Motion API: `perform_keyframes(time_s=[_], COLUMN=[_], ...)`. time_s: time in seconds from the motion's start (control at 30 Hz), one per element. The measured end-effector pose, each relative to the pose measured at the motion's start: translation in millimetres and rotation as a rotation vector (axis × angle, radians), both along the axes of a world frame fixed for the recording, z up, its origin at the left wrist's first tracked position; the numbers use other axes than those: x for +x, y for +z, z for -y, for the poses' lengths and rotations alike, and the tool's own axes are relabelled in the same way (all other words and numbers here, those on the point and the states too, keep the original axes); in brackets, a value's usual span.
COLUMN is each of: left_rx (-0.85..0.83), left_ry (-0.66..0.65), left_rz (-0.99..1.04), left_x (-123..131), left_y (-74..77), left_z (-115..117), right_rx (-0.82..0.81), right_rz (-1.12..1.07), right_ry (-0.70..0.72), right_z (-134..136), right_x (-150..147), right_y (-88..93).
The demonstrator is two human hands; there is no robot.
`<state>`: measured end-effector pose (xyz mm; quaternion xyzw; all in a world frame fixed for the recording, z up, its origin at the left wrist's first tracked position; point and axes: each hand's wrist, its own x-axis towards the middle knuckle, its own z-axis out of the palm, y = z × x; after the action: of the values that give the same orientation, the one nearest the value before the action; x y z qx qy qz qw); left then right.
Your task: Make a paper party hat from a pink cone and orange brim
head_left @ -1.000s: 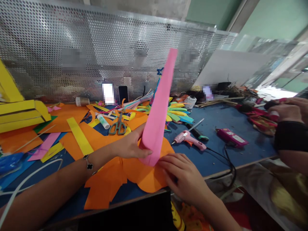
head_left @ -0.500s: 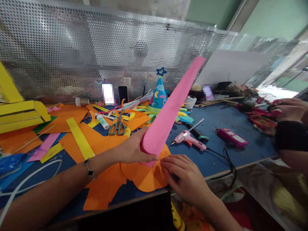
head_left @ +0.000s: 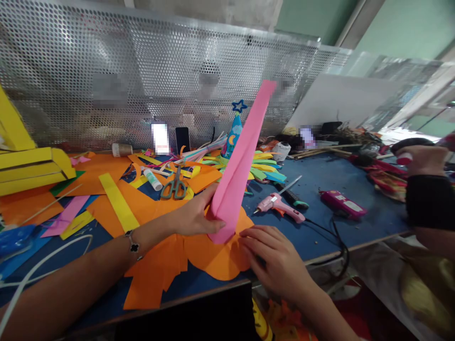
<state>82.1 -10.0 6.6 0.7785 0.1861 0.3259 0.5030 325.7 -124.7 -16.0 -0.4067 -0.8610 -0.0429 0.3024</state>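
My left hand (head_left: 197, 210) grips a long pink foam strip (head_left: 239, 175) near its lower end, thumb in front and fingers behind. The strip stands up, leaning to the right, with a lengthwise fold down it. Its bottom end touches an orange foam piece with a scalloped edge (head_left: 213, 260), lying at the table's front edge. My right hand (head_left: 272, 255) pinches the right edge of that orange piece, its thumb partly hidden below. Behind the pink strip, a blue party hat with a star on top (head_left: 232, 137) is partly covered.
Orange sheets (head_left: 145, 284) and yellow strips (head_left: 119, 203) spread leftward. Scissors (head_left: 174, 187) and a glue stick (head_left: 152, 179) lie behind my left hand. To the right rest a pink glue gun (head_left: 279, 206) with its cord and a magenta device (head_left: 343, 203). Another person's arm (head_left: 430, 196) is at far right.
The pink strip has swung left and more upright, and its fold now shows. My right hand has stayed at the orange edge. The other person's hand at right has shifted.
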Motion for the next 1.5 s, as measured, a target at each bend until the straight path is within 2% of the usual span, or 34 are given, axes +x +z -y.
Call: perform_keyframes(time_s=[0.13, 0.27, 0.37, 0.43, 0.57, 0.7, 0.77, 0.87, 1.0, 1.17, 1.3, 1.43, 1.5], left_rx=[0.022, 0.009, -0.024, -0.055, -0.099, -0.072, -0.053, -0.032, -0.02, -0.005, -0.02, -0.032, -0.023], left_ry=[0.006, 0.033, 0.092, 0.115, 0.113, 0.101, 0.068, 0.027, 0.05, 0.088, 0.169, 0.229, 0.236], left_rz=[-0.034, -0.047, -0.049, -0.032, 0.071, 0.17, 0.169, 0.139, 0.084, 0.024, -0.011, -0.042, -0.044], left_x=[1.8, 3.6, 7.4, 9.3, 6.6, -1.6, -3.3, -1.8, 1.7, 3.1, 5.7, 8.5, 9.6], left_y=[0.1, 1.8, -0.5, -1.7, 3.3, 12.8, 12.6, 4.2, -6.4, -1.4, 2.9, 2.1, 1.3], left_z=[6.2, 10.3, 12.0, 12.2, 9.3, 3.4, 1.0, -1.4, -2.3, 2.5, 6.6, 8.5, 9.2], right_rx=[-0.126, -0.045, -0.07, -0.025, 0.113, 0.117, 0.116, 0.064, -0.122, -0.098, -0.205, -0.144, -0.184], right_rz=[0.081, 0.038, 0.071, 0.032, -0.12, -0.103, -0.094, -0.051, 0.046, 0.029, 0.099, 0.046, 0.067], right_ry=[-0.021, -0.043, -0.053, -0.045, -0.102, -0.082, -0.04, 0.002, -0.021, -0.048, -0.042, -0.077, -0.075], right_z=[-0.4, -1.3, -3.0, -3.8, -3.4, -2.4, -2.3, -2.4, -2.2, -2.7, -5.7, -9.4, -10.8], right_x=[-0.5, 2.2, 1.8, 2.6, 9.7, 14.1, 11.8, 4.1, -3.0, -1.4, -1.7, -3.0, -3.9], right_y=[-3.5, -4.0, -4.0, -3.1, 1.3, 5.8, 5.4, -0.2, -10.2, -7.3, -2.5, -5.7, -7.1])
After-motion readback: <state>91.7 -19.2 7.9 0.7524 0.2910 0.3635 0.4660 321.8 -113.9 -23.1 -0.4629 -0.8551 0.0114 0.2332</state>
